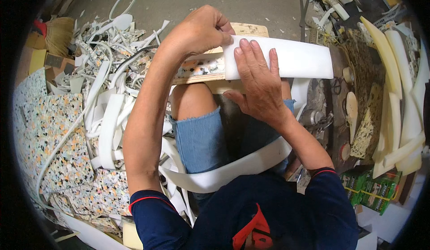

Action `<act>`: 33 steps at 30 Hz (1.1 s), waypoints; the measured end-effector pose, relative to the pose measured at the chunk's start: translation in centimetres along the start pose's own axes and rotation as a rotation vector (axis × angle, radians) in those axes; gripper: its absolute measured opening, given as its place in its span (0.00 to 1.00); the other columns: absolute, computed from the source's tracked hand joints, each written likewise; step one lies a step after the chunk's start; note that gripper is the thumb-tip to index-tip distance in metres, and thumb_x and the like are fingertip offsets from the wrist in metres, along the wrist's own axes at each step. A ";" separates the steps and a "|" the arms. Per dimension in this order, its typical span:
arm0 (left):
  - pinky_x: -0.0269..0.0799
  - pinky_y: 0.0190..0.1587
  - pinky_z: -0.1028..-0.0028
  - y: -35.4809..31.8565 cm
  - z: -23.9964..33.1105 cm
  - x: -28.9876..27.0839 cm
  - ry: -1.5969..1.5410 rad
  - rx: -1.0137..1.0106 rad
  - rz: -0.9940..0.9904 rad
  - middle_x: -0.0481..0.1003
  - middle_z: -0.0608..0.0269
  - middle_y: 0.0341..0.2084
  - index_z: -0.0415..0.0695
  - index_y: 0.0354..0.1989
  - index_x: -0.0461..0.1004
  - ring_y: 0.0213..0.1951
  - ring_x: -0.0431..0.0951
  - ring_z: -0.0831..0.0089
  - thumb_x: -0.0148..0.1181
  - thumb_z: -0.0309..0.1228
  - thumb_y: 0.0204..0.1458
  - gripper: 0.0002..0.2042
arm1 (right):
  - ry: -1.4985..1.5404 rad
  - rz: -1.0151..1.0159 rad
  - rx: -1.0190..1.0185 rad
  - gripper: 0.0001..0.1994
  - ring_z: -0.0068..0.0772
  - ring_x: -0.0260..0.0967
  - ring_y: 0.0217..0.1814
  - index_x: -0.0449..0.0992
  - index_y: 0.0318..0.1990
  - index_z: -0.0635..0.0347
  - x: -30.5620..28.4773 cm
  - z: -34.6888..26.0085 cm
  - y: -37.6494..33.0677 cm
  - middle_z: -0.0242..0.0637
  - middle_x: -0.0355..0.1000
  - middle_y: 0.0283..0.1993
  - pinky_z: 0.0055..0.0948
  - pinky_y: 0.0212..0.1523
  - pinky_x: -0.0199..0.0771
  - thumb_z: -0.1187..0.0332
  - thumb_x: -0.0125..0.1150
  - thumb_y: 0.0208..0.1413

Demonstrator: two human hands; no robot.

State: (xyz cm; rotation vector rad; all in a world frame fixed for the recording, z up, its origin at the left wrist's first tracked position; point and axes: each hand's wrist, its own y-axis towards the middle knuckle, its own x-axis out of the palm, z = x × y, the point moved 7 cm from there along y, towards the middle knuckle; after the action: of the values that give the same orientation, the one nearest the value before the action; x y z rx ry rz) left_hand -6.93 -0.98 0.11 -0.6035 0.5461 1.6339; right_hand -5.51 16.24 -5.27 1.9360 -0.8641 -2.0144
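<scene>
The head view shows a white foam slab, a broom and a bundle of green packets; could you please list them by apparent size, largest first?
1. White foam slab, under the right hand
2. Bundle of green packets
3. Broom

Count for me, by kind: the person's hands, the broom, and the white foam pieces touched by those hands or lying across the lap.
Hands: 2, left hand and right hand
White foam pieces: 2, upper slab and lap strip
Broom: 1
Total: 5

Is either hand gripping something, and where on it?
The left hand seems to pinch the white foam slab at its far left corner, grip partly hidden; the right hand lies flat on top.
</scene>
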 end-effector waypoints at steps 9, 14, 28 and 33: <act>0.74 0.34 0.73 0.8 -0.9 0.4 -0.096 0.002 -0.009 0.81 0.60 0.25 0.33 0.36 0.83 0.28 0.78 0.76 0.68 0.25 0.50 0.08 | -0.059 -0.012 0.080 0.47 0.60 0.43 0.80 0.55 0.71 0.70 0.2 -1.9 0.5 0.60 0.50 0.75 0.68 0.74 0.36 0.31 0.42 0.62; 0.73 0.34 0.74 0.9 -1.4 0.8 -0.192 -0.013 -0.070 0.81 0.61 0.25 0.33 0.36 0.83 0.28 0.77 0.77 0.68 0.24 0.50 0.08 | 0.020 -0.027 0.122 0.50 0.60 0.42 0.80 0.53 0.73 0.69 -0.4 -2.1 0.5 0.59 0.47 0.77 0.68 0.74 0.32 0.32 0.52 0.57; 0.72 0.36 0.73 1.1 -2.3 0.7 -0.238 -0.074 -0.118 0.80 0.63 0.25 0.33 0.35 0.83 0.30 0.76 0.77 0.67 0.26 0.49 0.08 | -0.014 -0.171 0.131 0.49 0.54 0.38 0.82 0.56 0.73 0.66 0.0 -2.8 0.7 0.53 0.45 0.79 0.69 0.74 0.37 0.33 0.54 0.56; 0.69 0.36 0.75 0.9 -2.1 0.6 -0.252 -0.095 -0.098 0.78 0.66 0.27 0.34 0.35 0.82 0.31 0.75 0.78 0.65 0.25 0.51 0.06 | 0.111 -0.058 0.100 0.48 0.48 0.41 0.82 0.56 0.73 0.64 -0.6 -1.2 -0.6 0.51 0.46 0.79 0.58 0.76 0.40 0.35 0.56 0.56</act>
State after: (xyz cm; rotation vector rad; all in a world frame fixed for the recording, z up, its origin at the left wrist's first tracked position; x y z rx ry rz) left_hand -7.73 -2.00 -1.82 -0.4772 0.2515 1.6198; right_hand -4.11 16.75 -5.08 2.1275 -0.9073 -1.9074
